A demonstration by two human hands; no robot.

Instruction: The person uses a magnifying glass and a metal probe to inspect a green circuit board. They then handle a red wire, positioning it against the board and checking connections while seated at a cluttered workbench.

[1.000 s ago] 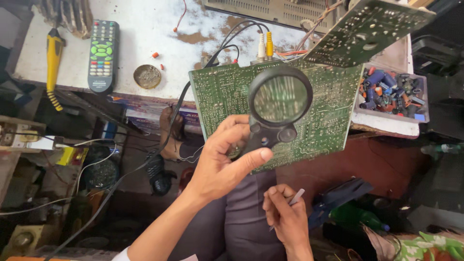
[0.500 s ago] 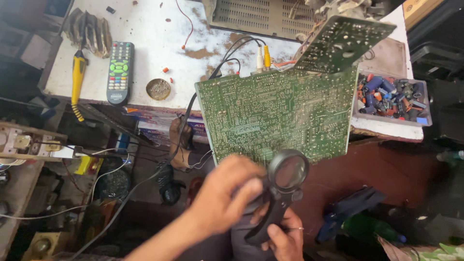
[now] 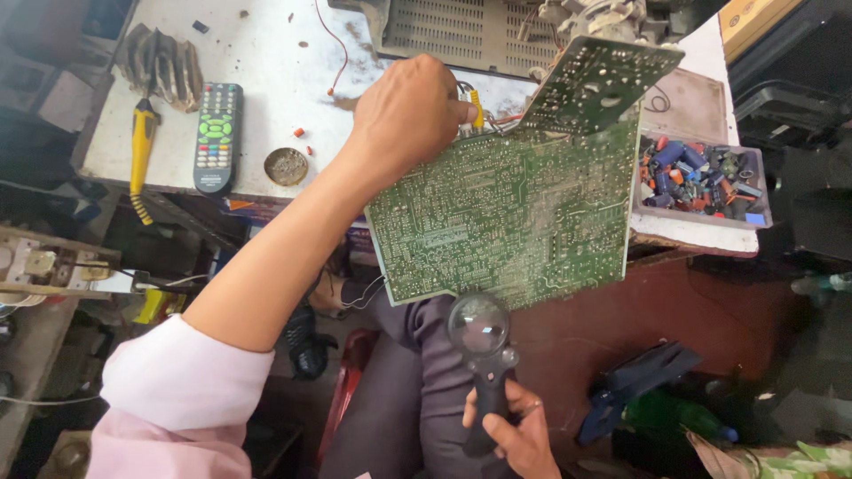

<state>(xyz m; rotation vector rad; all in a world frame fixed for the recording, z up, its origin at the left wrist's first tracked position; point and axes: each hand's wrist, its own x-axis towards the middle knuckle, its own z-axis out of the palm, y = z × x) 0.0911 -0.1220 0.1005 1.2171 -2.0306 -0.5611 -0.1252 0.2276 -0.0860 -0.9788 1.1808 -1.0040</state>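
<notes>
The left hand (image 3: 410,111), fingers closed on the top edge of the green circuit board (image 3: 510,217), props it solder-side up off the bench, while at six o'clock the right hand (image 3: 515,426) grips a magnifying glass (image 3: 480,359) lowered just below the board.

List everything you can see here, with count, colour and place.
circuit board: one, green, leaning off bench edge
small board: one, green, tilted above it
magnifier: one, black, below circuit board
remote: one, dark, on bench
screwdriver: one, yellow, left of remote
tin: one, round, beside remote
parts tray: one, blue and red parts, right
bench: one, white, stained
left hand: at circuit board's top edge
right hand: grips magnifier handle
</notes>
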